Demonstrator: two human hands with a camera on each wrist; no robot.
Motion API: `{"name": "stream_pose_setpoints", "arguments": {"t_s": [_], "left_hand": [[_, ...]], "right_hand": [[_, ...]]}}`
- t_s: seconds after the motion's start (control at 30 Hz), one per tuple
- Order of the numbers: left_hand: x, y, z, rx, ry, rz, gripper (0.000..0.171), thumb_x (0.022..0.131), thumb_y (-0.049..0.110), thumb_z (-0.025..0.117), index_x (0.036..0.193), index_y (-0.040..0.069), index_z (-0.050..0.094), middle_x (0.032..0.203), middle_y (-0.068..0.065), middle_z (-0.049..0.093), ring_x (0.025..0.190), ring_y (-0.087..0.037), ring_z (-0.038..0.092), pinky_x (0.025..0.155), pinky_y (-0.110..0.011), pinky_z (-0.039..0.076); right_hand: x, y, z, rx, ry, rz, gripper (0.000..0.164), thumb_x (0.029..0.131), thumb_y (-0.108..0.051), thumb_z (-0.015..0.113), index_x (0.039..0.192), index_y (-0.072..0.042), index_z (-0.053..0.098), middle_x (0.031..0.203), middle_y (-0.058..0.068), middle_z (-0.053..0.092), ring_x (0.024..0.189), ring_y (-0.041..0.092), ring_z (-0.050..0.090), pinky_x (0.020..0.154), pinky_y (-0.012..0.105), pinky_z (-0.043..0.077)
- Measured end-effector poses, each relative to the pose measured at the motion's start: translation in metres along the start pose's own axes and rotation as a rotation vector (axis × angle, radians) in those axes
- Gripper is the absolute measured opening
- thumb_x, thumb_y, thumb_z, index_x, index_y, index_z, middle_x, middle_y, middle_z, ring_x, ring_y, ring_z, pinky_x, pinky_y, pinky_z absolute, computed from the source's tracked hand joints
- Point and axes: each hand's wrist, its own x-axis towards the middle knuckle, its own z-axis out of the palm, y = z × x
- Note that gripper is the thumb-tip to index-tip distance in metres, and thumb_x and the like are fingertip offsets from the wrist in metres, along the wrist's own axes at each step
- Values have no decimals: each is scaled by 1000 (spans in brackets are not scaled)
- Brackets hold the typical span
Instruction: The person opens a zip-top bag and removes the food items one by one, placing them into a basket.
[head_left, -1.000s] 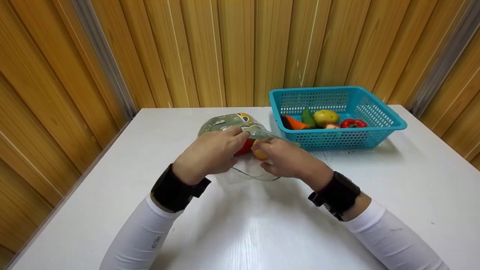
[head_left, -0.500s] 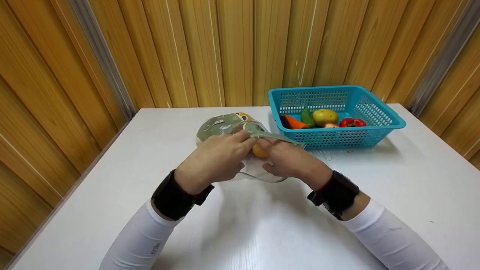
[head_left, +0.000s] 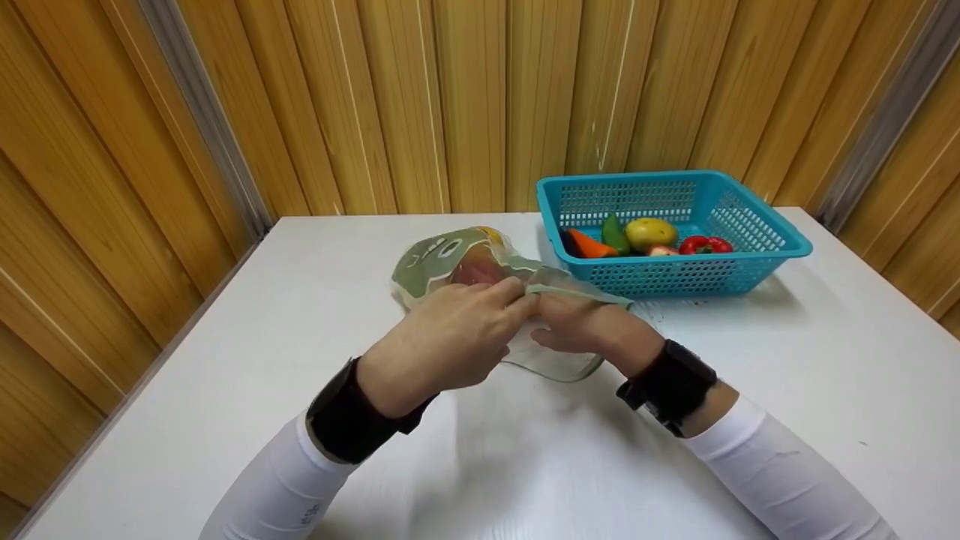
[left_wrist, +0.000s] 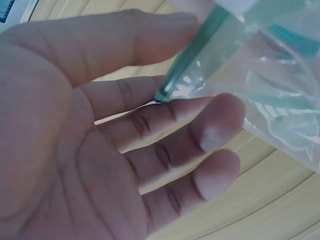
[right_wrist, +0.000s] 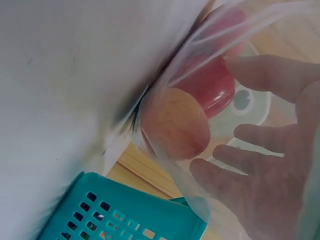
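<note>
A clear plastic bag [head_left: 426,264] with a green cartoon print and green rim lies on the white table. My left hand [head_left: 450,330] pinches the bag's rim [left_wrist: 200,47] between thumb and index finger, its other fingers loosely bent. My right hand [head_left: 589,322] reaches into the bag mouth, its fingers hidden in the head view. From the right wrist, that hand [right_wrist: 270,155] shows inside the bag with fingers spread. Beside its fingertips are a peach-coloured round fruit [right_wrist: 175,124] and a shiny red piece of produce [right_wrist: 207,85]. Another reddish piece [right_wrist: 230,30] lies beyond.
At the back right stands a turquoise basket [head_left: 675,277]. It holds an orange carrot-like piece [head_left: 589,246], a green pepper [head_left: 615,236], a yellow mango-like fruit [head_left: 651,234] and a red pepper [head_left: 705,245]. A wood-patterned wall [head_left: 472,105] rises behind the table [head_left: 300,255].
The orange-yellow fruit at my right fingers has gone from sight in the head view. My right hand now sits deeper in the bag; my left hand has drawn the rim rightward over it.
</note>
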Motion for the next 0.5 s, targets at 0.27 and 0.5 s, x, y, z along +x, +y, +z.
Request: {"name": "stream_pose_setpoints", "arguments": {"t_s": [0.27,0.5], "left_hand": [[-3,9,-3,39,23,39,29,90,15,65,118,13,65,109,-2,63,86,-17,67,68,-30,55],[-4,12,-5,53,19,56,30,90,17,65,120,13,66,110,-2,62,85,-17,66,70,-30,55]], "right_hand": [[1,4,4,-8,15,-7,51,91,-17,65,140,-12,52,132,2,60,108,21,53,99,40,47],[1,5,10,-24,8,-43,59,89,-16,68,144,-10,50,140,3,56,116,22,52,108,42,42]]}}
